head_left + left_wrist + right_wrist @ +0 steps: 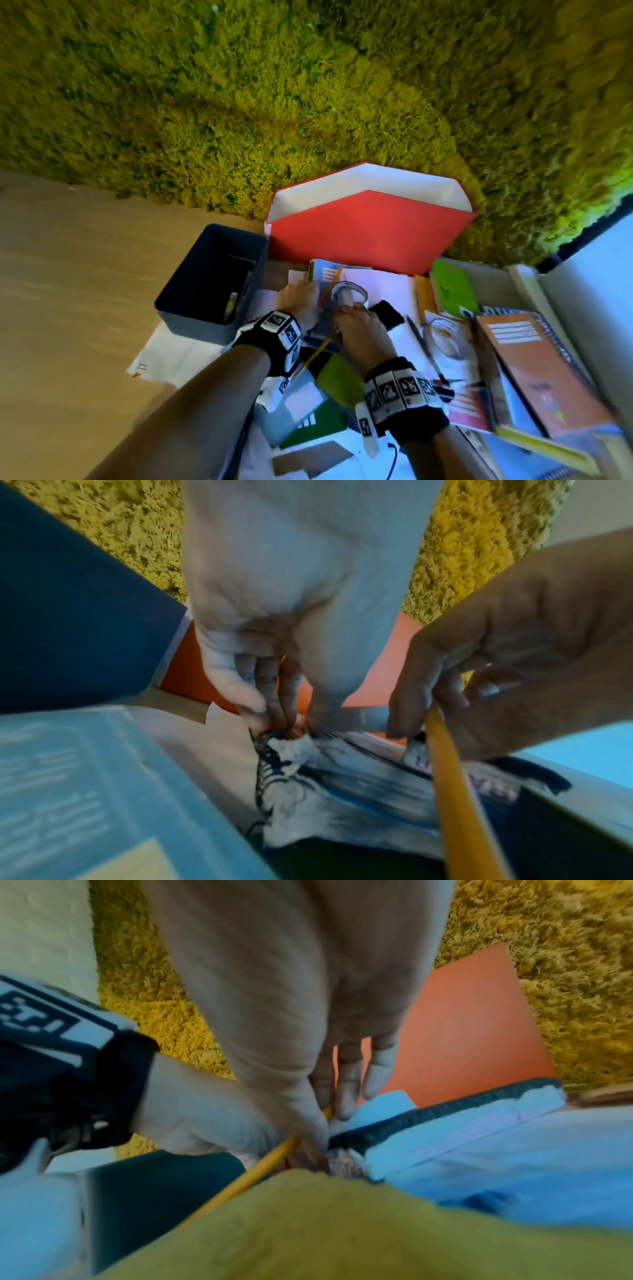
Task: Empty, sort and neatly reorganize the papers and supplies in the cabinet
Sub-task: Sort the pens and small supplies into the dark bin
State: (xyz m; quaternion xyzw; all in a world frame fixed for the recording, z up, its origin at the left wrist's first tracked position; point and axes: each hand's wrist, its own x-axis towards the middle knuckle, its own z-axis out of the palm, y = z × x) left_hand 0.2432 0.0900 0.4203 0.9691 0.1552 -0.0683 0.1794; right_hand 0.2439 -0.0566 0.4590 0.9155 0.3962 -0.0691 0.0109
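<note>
While both my hands meet over the paper pile, left hand (298, 298) pinching the blue spiral notebook (323, 274), right hand (359, 329) gripping the yellow pencil (455, 791), tape ring (350, 292) just beyond, grey bin (205, 284) left.

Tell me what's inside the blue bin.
The blue bin holds a few items standing against its right wall, one a marker or glue stick with a yellow band. The near wall hides the rest of the floor.

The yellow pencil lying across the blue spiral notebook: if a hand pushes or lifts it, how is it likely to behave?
The pencil looks thin and rigid, so it should stay straight and feel light. Resting slanted on the notebook, it may roll or slide off if nudged. The right hand seems to touch it already; whether the fingers grip it is unclear.
</note>
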